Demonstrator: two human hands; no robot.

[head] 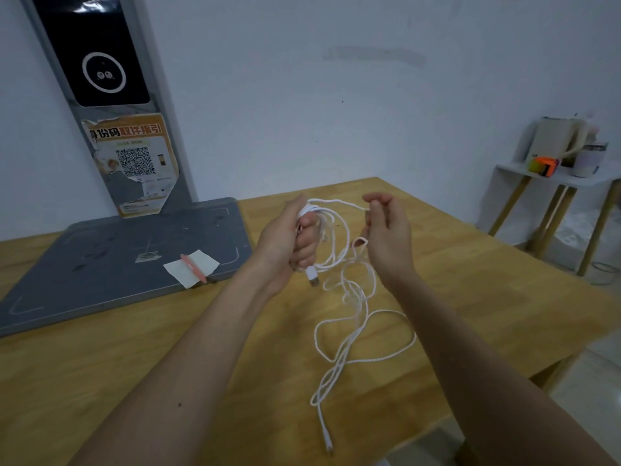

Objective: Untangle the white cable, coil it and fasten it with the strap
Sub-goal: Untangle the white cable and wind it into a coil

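My left hand (295, 235) is closed around a bundle of loops of the white cable (349, 317), with a USB plug (312, 277) sticking out below the fist. My right hand (386, 227) pinches a strand of the same cable that runs from the left fist. The remaining cable hangs down in tangled loops onto the wooden table (134, 364). Its other plug (329, 443) lies near the table's front edge. A pink strap (194, 268) rests on a white slip of paper (191, 267), to the left of my left hand.
A grey base plate (111, 264) with an upright scanner column (100, 79) occupies the table's back left. A small white side table (554, 176) with cups and an orange item stands at the right, past the table's edge.
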